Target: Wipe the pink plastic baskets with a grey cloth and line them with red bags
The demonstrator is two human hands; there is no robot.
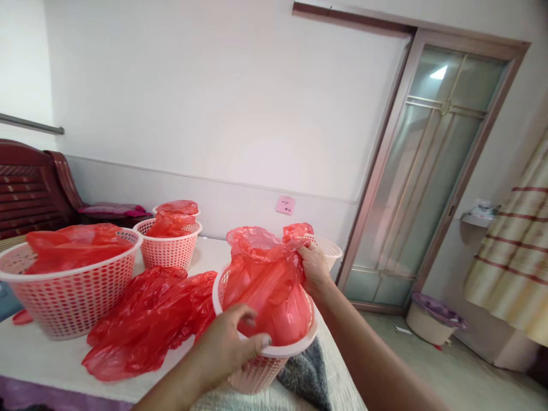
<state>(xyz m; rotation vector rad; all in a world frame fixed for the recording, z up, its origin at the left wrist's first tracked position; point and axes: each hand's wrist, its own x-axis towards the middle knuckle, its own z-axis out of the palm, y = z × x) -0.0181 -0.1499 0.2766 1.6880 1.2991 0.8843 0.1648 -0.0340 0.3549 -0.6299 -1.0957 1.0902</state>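
Observation:
In front of me a pink perforated plastic basket holds a puffed-up red plastic bag. My right hand pinches the bag's gathered upper edge at the basket's far right side. At the near left rim is my left hand, thumb and fingers apart, with nothing gripped; whether it touches the rim I cannot tell. Loose red plastic bags lie crumpled on the table to the left of this basket.
A large pink basket with a red bag stands at the left; smaller baskets with bags stand behind it. Another basket is behind my right hand. Dark grey cloth lies beneath the near basket. A lined bin stands by the sliding door.

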